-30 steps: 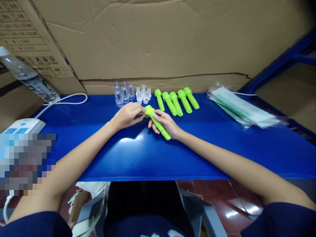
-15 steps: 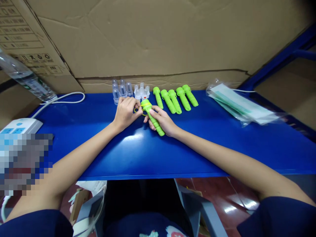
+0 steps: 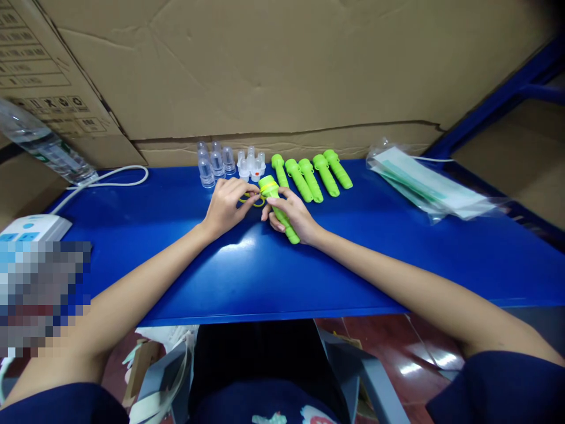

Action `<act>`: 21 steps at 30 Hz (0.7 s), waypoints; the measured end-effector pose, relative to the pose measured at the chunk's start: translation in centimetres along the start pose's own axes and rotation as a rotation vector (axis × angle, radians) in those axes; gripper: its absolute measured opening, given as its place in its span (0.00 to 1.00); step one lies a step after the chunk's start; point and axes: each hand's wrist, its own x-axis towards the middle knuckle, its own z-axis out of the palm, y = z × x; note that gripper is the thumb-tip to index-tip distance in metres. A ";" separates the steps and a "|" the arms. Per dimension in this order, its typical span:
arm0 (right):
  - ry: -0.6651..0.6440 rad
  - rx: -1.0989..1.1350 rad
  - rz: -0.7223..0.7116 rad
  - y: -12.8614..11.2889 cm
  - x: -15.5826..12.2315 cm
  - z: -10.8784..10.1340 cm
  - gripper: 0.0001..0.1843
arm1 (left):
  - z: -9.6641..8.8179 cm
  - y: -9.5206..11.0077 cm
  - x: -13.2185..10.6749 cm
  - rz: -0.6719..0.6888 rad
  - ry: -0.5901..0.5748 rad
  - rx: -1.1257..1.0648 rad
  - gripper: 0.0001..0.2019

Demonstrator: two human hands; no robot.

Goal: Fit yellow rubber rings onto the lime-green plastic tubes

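Note:
A lime-green ribbed flashlight-shaped handle (image 3: 285, 221) lies tilted in my right hand (image 3: 296, 215), whose fingers wrap round it below the wide head. Around that head sits a yellow band. My left hand (image 3: 230, 204) pinches a thin yellow cord (image 3: 255, 202), which loops out below its fingertips and runs to the head. Behind my hands stand several clear plastic bottle-shaped caps (image 3: 206, 171) and a white cluster of small clear posts (image 3: 251, 168) with a red spot. Several more green handles (image 3: 312, 184) lie in a row to their right.
A clear plastic bag with white and green sheets (image 3: 428, 182) lies at the right of the blue table (image 3: 212, 288). On the left are a power strip (image 3: 39, 227), a white cable (image 3: 132, 176) and a leaning water bottle (image 3: 57, 150). Cardboard (image 3: 265, 70) walls the back.
The yellow band now sits level round the handle's head, where it was slanted before. My right hand and the handle have shifted slightly right, and my left hand keeps its pinch.

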 end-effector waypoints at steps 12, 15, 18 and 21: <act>-0.020 -0.014 0.041 0.0 0.0 0.0 0.26 | -0.6 0.2 0.2 0.022 -0.025 0.122 0.11; -0.031 -0.020 0.052 -0.1 0.0 -0.1 0.26 | -0.8 0.1 0.4 0.046 -0.076 0.139 0.11; -0.037 -0.037 0.060 -0.2 0.0 -0.2 0.25 | -1.0 -0.1 0.4 0.081 -0.112 0.138 0.10; -0.056 -0.059 0.071 -0.3 -0.1 -0.2 0.24 | -1.2 -0.3 0.5 0.118 -0.139 0.132 0.09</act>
